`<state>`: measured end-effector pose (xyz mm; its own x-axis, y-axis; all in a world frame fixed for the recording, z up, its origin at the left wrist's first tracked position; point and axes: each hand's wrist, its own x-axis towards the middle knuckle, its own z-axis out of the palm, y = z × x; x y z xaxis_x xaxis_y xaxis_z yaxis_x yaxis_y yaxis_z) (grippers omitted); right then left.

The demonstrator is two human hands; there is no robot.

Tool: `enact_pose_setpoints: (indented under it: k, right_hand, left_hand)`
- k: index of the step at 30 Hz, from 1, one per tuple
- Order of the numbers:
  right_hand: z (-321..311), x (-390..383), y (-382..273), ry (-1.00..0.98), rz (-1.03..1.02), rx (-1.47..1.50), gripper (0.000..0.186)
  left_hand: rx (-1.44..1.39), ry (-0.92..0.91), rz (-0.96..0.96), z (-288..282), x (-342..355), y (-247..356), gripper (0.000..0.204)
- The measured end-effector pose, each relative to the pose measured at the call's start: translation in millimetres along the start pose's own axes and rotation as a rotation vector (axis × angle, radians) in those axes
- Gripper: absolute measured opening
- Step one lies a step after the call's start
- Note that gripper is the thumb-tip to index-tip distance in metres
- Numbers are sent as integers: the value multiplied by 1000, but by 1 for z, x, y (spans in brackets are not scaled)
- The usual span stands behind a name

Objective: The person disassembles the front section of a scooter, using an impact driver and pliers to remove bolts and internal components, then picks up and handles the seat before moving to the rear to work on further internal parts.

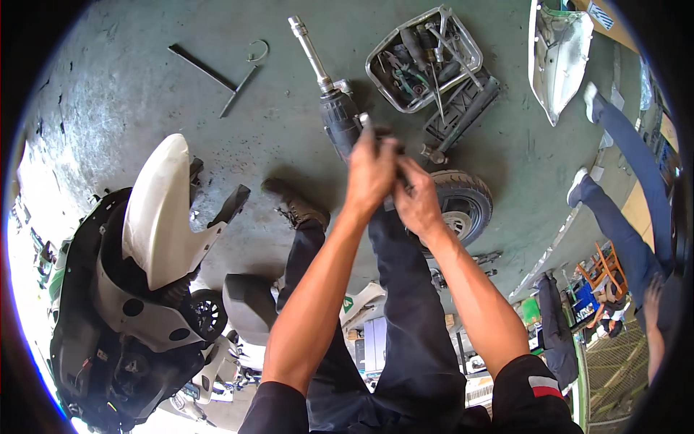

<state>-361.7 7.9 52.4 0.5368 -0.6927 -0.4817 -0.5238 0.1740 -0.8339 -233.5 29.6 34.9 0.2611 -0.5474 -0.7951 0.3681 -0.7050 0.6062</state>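
My left hand (371, 173) and my right hand (419, 200) are close together in front of me, fingers curled around a small dark piece. Motion blur hides what kind it is; a shiny metal tip (365, 121) shows above the left fingers. Just beyond them is a black power wrench (338, 116) with a long metal socket extension (309, 52) pointing away and to the left. My left hand overlaps its near end, and whether they touch I cannot tell. A metal tray (373, 76) of pliers, screwdrivers and wrenches sits beyond, to the right.
A T-handle wrench (236, 90) lies on the floor at far left. Beside my right hand is a small wheel with tyre (481, 202). A partly stripped scooter with a white fender (155, 224) stands left. A white panel (558, 61) lies far right, near another person's legs (614, 210).
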Motion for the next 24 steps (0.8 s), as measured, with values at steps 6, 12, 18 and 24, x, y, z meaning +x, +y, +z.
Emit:
enact_pose_setpoints:
  k: [6,12,18,24]
  right_hand:
    - [41,53,-20,277,78,-291,42]
    - [95,104,-4,152,161,-445,78]
    - [49,55,-42,-47,-36,-445,78]
    - [0,-72,-178,-322,33,-284,78]
  left_hand:
    - [-460,361,-24,-92,-36,10,28]
    - [-315,393,-88,-116,-57,-10,25]
    - [-270,402,-146,-106,-79,-15,48]
    - [-179,264,-55,-68,-165,-16,89]
